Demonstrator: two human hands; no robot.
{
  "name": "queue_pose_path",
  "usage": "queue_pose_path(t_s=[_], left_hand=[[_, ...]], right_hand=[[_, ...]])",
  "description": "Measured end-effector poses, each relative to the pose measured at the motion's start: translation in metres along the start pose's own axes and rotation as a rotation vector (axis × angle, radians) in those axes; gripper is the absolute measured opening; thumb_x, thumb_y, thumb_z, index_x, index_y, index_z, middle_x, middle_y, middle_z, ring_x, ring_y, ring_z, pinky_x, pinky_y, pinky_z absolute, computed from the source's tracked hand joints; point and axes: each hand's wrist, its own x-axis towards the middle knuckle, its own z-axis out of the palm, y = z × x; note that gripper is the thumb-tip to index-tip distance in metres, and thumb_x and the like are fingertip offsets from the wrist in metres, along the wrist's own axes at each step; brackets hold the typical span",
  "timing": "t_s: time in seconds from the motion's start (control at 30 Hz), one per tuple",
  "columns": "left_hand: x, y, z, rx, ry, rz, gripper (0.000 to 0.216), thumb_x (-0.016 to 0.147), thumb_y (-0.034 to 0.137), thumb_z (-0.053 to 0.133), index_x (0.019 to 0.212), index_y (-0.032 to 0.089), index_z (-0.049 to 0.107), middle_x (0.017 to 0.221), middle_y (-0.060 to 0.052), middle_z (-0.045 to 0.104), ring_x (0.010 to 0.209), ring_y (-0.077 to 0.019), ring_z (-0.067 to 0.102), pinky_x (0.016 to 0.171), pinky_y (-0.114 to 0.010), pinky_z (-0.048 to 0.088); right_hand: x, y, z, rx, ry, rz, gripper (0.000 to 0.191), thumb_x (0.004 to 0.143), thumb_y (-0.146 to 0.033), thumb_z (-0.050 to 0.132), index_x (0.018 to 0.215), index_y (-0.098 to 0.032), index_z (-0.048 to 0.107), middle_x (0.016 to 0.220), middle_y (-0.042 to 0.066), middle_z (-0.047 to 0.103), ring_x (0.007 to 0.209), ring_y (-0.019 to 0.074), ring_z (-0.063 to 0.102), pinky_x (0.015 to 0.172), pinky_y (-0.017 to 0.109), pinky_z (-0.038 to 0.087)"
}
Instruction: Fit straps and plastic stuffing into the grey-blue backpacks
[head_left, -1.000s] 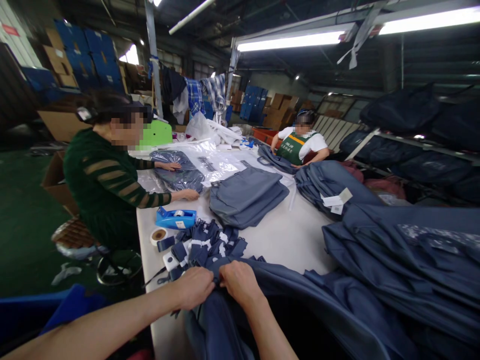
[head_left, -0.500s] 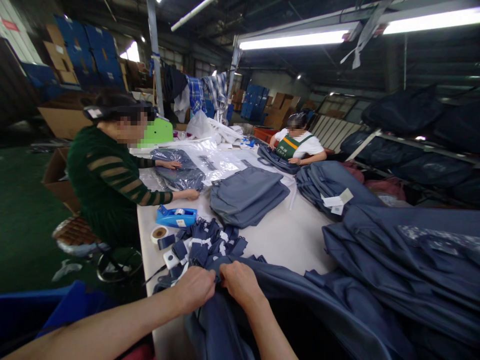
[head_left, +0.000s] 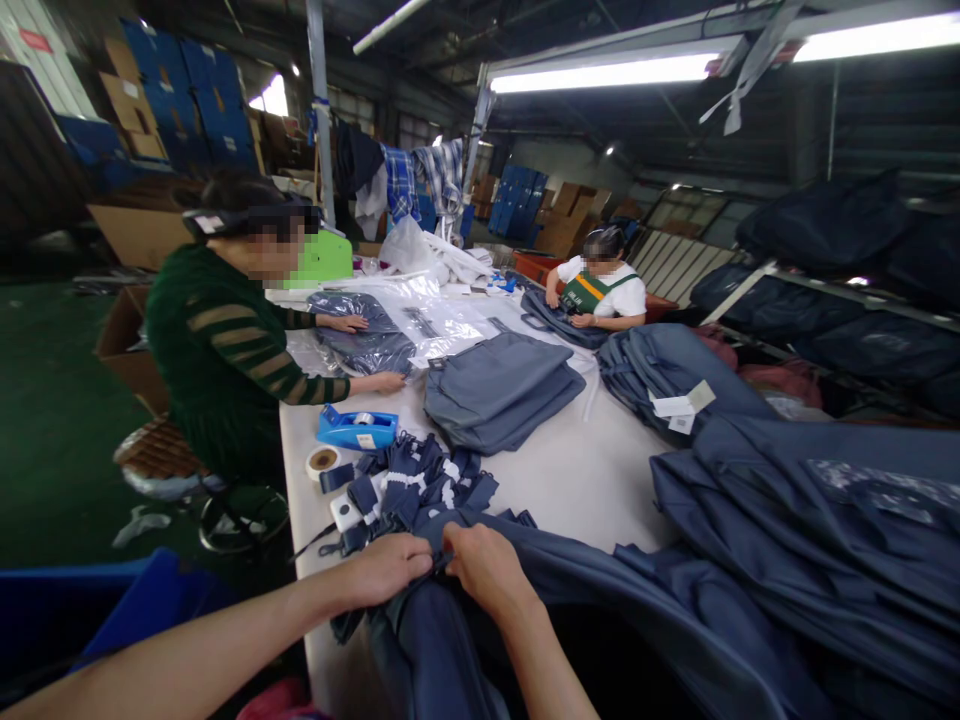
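A large dark blue-grey bag (head_left: 592, 555) lies at the near edge of the table, its opening gaping toward me. My left hand (head_left: 397, 568) pinches the bag's edge, thumb and fingers closed. Close beside it on the right, my right hand (head_left: 480, 562) grips the same edge with bent fingers. A small dark piece shows between the two hands; I cannot make out what it is. Just beyond my hands lies a heap of dark blue straps (head_left: 431, 480) with white wrapping.
A blue tape dispenser (head_left: 358, 428) and a tape roll (head_left: 324, 460) sit at the table's left edge. Flat bags (head_left: 502, 385) are stacked mid-table, more bags (head_left: 810, 510) piled right. One co-worker (head_left: 225, 310) handles a plastic-wrapped bag; another (head_left: 604, 285) works at the far side.
My hands stay at the bag's edge, with slight finger movement. The whole view has shifted a little. The far co-worker's hand has drawn in toward the body.
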Motion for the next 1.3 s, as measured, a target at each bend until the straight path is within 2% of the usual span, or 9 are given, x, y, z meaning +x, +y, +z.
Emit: queue_pose_path(t_s=[0.1, 0.2, 0.3, 0.43, 0.63, 0.77, 1.0, 1.2, 1.3], left_hand=[[-0.002, 0.002, 0.003, -0.048, 0.013, 0.001, 0.025, 0.091, 0.025, 0.039, 0.081, 0.021, 0.062, 0.092, 0.0, 0.068, 0.092, -0.0159, 0.064, 0.079, -0.023, 0.047], [-0.004, 0.004, 0.003, -0.061, 0.023, 0.022, 0.025, 0.089, 0.023, 0.04, 0.074, 0.021, 0.06, 0.086, -0.001, 0.065, 0.089, -0.0163, 0.062, 0.078, -0.024, 0.046], [-0.002, 0.002, -0.001, -0.06, 0.017, 0.056, 0.023, 0.085, 0.021, 0.044, 0.063, 0.019, 0.053, 0.076, 0.0, 0.06, 0.086, -0.0164, 0.06, 0.079, -0.025, 0.045], [0.002, 0.001, 0.0, -0.047, 0.031, 0.035, 0.027, 0.079, 0.017, 0.048, 0.054, 0.018, 0.04, 0.065, 0.001, 0.053, 0.078, -0.0165, 0.059, 0.075, -0.025, 0.045], [0.001, 0.012, 0.015, -0.006, 0.156, -0.024, 0.025, 0.088, 0.018, 0.046, 0.07, 0.018, 0.062, 0.091, -0.009, 0.065, 0.098, -0.025, 0.058, 0.091, -0.037, 0.044], [0.004, 0.007, 0.015, -0.083, 0.108, 0.001, 0.02, 0.085, 0.017, 0.049, 0.082, 0.018, 0.069, 0.091, -0.006, 0.069, 0.093, -0.0211, 0.062, 0.086, -0.03, 0.047], [0.018, -0.009, 0.007, -0.218, -0.048, 0.084, 0.023, 0.075, 0.009, 0.053, 0.086, 0.019, 0.071, 0.095, -0.001, 0.075, 0.094, -0.0193, 0.067, 0.087, -0.025, 0.048], [0.02, -0.003, 0.02, -0.31, 0.004, 0.027, 0.026, 0.071, 0.008, 0.049, 0.086, 0.017, 0.068, 0.097, -0.003, 0.073, 0.095, -0.0206, 0.065, 0.087, -0.026, 0.047], [0.019, -0.004, 0.024, -0.36, 0.032, -0.022, 0.016, 0.073, 0.01, 0.046, 0.073, 0.018, 0.06, 0.083, -0.001, 0.068, 0.085, -0.019, 0.062, 0.078, -0.027, 0.045]], right_hand=[[-0.002, 0.0, 0.001, -0.022, 0.017, -0.019, 0.028, 0.086, -0.024, 0.07, 0.113, -0.027, 0.066, 0.096, 0.006, 0.078, 0.097, 0.0254, 0.073, 0.074, 0.028, 0.048], [-0.005, 0.001, 0.002, -0.045, 0.019, -0.045, 0.012, 0.09, -0.03, 0.066, 0.101, -0.029, 0.071, 0.093, 0.005, 0.078, 0.095, 0.0255, 0.074, 0.073, 0.029, 0.047], [-0.006, 0.001, 0.005, -0.064, 0.028, -0.062, 0.01, 0.093, -0.031, 0.062, 0.094, -0.028, 0.072, 0.088, 0.005, 0.078, 0.092, 0.0264, 0.074, 0.072, 0.03, 0.047], [-0.006, -0.001, 0.005, -0.079, 0.058, -0.064, 0.016, 0.091, -0.028, 0.064, 0.106, -0.028, 0.068, 0.089, 0.005, 0.078, 0.091, 0.0269, 0.074, 0.071, 0.03, 0.048], [-0.007, 0.0, 0.007, -0.098, 0.052, -0.089, 0.01, 0.093, -0.03, 0.061, 0.098, -0.028, 0.069, 0.09, 0.004, 0.078, 0.091, 0.0249, 0.074, 0.07, 0.029, 0.047], [-0.009, -0.001, 0.009, -0.1, 0.046, -0.095, 0.01, 0.095, -0.028, 0.059, 0.099, -0.027, 0.067, 0.091, 0.003, 0.078, 0.09, 0.024, 0.073, 0.068, 0.029, 0.045], [-0.01, -0.004, 0.009, -0.089, 0.046, -0.107, 0.011, 0.096, -0.03, 0.058, 0.103, -0.026, 0.066, 0.093, 0.002, 0.077, 0.09, 0.0221, 0.073, 0.067, 0.027, 0.043], [-0.009, -0.003, 0.009, -0.074, 0.027, -0.077, 0.011, 0.095, -0.028, 0.06, 0.104, -0.025, 0.066, 0.094, 0.004, 0.078, 0.092, 0.0244, 0.073, 0.069, 0.028, 0.045], [-0.008, -0.002, 0.009, -0.061, 0.007, -0.053, 0.016, 0.092, -0.025, 0.063, 0.107, -0.024, 0.066, 0.093, 0.006, 0.078, 0.093, 0.0258, 0.074, 0.069, 0.029, 0.046]])
